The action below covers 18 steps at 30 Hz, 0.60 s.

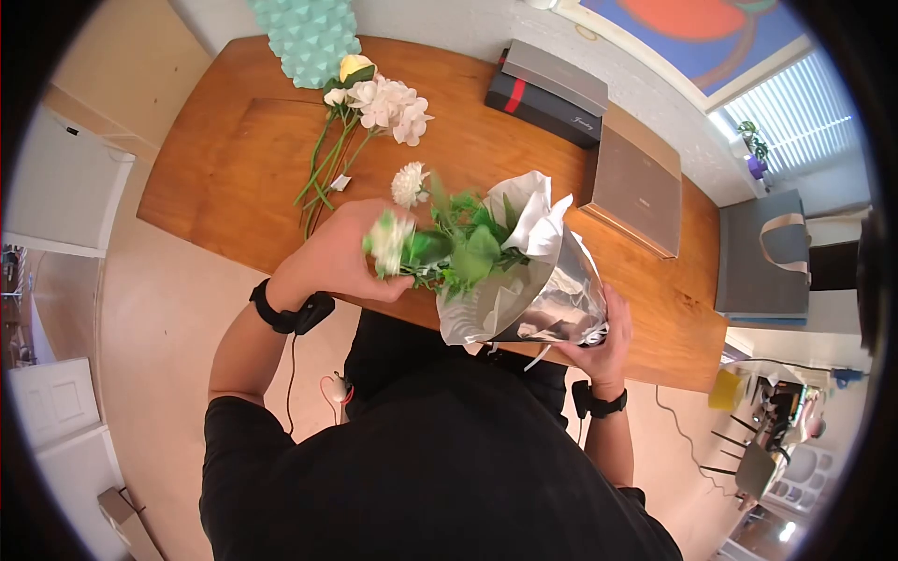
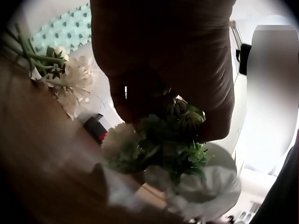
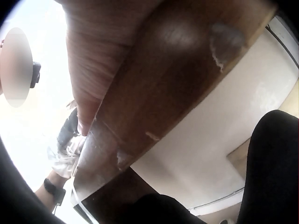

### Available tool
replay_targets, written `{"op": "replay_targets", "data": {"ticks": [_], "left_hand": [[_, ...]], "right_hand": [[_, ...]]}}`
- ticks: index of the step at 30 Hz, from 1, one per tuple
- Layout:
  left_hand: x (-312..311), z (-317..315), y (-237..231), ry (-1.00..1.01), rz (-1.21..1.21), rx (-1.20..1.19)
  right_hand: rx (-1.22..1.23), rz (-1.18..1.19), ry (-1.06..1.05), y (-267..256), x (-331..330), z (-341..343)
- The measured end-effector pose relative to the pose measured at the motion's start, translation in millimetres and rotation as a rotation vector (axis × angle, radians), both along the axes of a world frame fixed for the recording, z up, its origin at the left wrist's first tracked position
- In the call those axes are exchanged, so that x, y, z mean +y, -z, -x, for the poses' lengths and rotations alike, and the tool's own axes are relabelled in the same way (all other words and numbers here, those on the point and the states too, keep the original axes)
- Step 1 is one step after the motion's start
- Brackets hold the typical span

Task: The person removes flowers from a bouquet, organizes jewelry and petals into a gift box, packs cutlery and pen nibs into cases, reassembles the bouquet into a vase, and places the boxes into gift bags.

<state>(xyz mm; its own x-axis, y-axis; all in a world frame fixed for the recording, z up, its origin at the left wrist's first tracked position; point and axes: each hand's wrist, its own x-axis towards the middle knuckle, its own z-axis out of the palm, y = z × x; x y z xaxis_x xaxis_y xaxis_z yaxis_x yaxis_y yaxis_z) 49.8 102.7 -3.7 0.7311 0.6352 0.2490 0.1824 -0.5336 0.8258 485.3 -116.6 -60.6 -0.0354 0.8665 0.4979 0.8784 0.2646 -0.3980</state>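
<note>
A bouquet in silver-and-white wrapping (image 1: 561, 299) lies tilted over the table's near edge, its opening toward the left. My right hand (image 1: 608, 341) grips the narrow lower end of the wrapping, with thin white ribbon ends hanging beside it. At the opening, my left hand (image 1: 351, 248) pinches the green foliage (image 2: 175, 147) between thumb and fingers. A white flower (image 1: 388, 243), blurred, shows right at those fingers. Another round white flower (image 1: 410, 184) sticks out above the greenery. In the right wrist view, the right hand (image 3: 100, 60) hides most of the bouquet.
Pale pink and yellow flowers (image 1: 388, 105) with long stems lie on the wooden table (image 1: 234, 168), near a mint-green studded object (image 1: 309, 37). Behind stand a black box (image 1: 543, 107) with a red band and a brown box (image 1: 641, 182). A grey bag (image 1: 762, 257) is at the right.
</note>
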Motion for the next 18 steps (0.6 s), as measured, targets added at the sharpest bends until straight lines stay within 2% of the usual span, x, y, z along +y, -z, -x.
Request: {"op": "replay_targets", "data": {"ticks": [1,3,4,5,7,9,11,13,15,16,18], "left_hand": [[-1,-3,-2,-0.004,0.001,-0.001],[-2,-14,-9,-0.003,0.048,-0.229],[-7,-14,-20,-0.064,0.386,-0.139],[-7,-20,-20,-0.066,0.387,-0.140],[0,-36,-15,-0.278,1.044,-0.285],[1,-48,-5,-0.264,1.033,-0.275],[-7,-53,-10,-0.247,1.070,-0.042],[-11,-56,-5,-0.194,1.106,-0.042],[-12,-56,-4,-0.289,0.917,-0.014],[-13,-54,1,-0.291,0.917,-0.014],[-12,-49,22,-0.311,0.605,-0.226]], "right_hand": [[-0.003,-0.002,-0.004,0,0,-1],[-0.014,-0.016,-0.014,-1,1,-1],[-0.022,-0.028,-0.018,-1,1,0],[-0.022,-0.027,-0.021,-2,1,0],[-0.057,-0.041,-0.047,-4,1,0],[-0.054,-0.036,-0.052,-5,2,1],[-0.053,-0.031,-0.049,-7,5,2],[-0.050,-0.005,-0.090,-11,6,4],[-0.043,0.009,-0.091,-7,4,2],[-0.036,0.018,-0.094,-5,4,2],[-0.035,0.005,-0.091,-10,7,6]]}}
